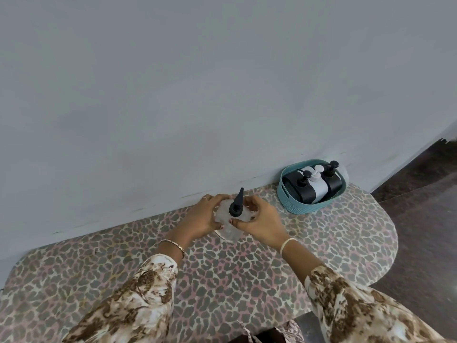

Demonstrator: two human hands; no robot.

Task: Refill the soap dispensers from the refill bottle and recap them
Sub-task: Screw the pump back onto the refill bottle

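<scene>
Clear plastic bottle (228, 220) with a black spouted cap (235, 205) sits mid-table, toward the far edge near the wall (197, 95). Its base is down on the leopard-print table cover (222, 280).

Both hands are on it, and the bottle lies between the two palms. Left hand (200, 216) wraps the bottle's left side with fingers curled round the body. Right hand (259, 221) is on the right side: thumb across the near face just below the cap, fingers curled behind the far side. The cap sticks up clear above both grips, with neither hand on it.

The bottle's long axis is roughly upright, top leaning slightly toward the far side. The tapered spout points up and away toward the wall, a touch right. Can't tell whether the cap is a pump or a pour nozzle, or how full the bottle is.

A thin bangle (174, 245) is on the left wrist and a pale band (288, 243) on the right, with patterned brown-and-cream sleeves (138, 293).

A teal basket (300, 207) sits far right on the table against the wall, well apart from the hands. It holds two black pump dispensers (302, 193) with a white pump dispenser (319, 186) between them. A dark floor (420, 219) shows right of the table.
</scene>
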